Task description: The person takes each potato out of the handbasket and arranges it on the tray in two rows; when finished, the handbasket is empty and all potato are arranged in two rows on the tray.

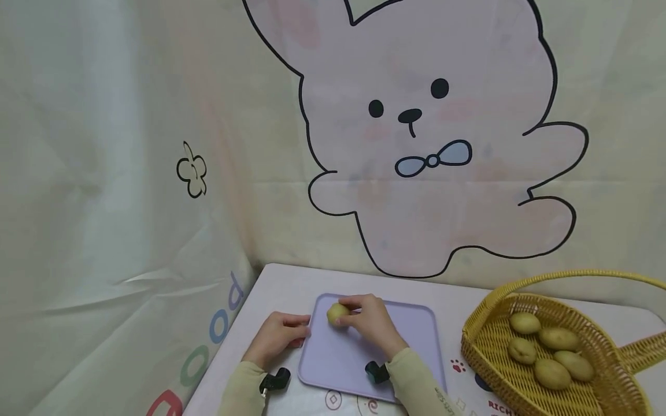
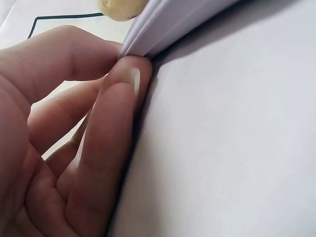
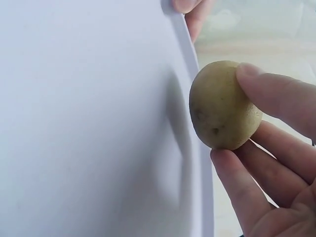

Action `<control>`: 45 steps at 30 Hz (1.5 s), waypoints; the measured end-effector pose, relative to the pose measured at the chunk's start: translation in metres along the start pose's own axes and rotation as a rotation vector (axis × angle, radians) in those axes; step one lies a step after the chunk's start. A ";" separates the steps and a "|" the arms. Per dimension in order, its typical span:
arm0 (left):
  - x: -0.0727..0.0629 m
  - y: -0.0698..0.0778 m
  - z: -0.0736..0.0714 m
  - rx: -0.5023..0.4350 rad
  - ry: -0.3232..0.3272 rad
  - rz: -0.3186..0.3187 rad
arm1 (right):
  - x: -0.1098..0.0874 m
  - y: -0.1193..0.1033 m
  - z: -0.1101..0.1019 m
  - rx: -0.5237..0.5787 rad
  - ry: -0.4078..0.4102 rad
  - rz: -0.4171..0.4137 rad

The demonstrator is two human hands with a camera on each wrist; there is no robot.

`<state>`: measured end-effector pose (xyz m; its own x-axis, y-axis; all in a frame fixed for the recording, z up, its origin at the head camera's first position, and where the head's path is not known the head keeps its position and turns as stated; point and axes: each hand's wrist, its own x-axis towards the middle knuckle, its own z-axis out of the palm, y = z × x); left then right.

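Observation:
A lavender rectangular tray lies on the white table. My right hand holds a potato over the tray's far left part. In the right wrist view, thumb and fingertips pinch the round yellowish potato, which seems to hover just above the tray near its rim. At the tray's left edge is my left hand. Its thumb and index finger pinch the tray's rim in the left wrist view.
A yellow wicker basket with a tall handle stands at the right of the table, holding several potatoes. Printed cloth walls rise behind and to the left. Dark wrist cameras sit on both wrists.

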<state>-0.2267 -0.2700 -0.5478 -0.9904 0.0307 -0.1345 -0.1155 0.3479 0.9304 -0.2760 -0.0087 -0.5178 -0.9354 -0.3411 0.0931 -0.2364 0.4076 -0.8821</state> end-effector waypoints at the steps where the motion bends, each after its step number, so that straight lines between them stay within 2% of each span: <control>1: 0.000 0.000 0.000 0.000 0.000 0.006 | 0.001 0.000 0.001 -0.003 -0.003 -0.004; 28: -0.001 0.001 0.000 0.032 0.014 0.001 | 0.002 0.001 0.002 -0.008 -0.031 0.011; 38: 0.002 0.001 0.001 -0.017 0.010 -0.013 | 0.001 -0.003 -0.003 -0.044 -0.026 0.049; 45: 0.000 0.000 -0.003 -0.008 0.014 -0.025 | -0.004 -0.009 -0.005 -0.053 -0.030 0.054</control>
<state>-0.2267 -0.2726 -0.5469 -0.9882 0.0091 -0.1532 -0.1410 0.3404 0.9297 -0.2715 -0.0068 -0.5081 -0.9391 -0.3422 0.0317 -0.2002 0.4698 -0.8597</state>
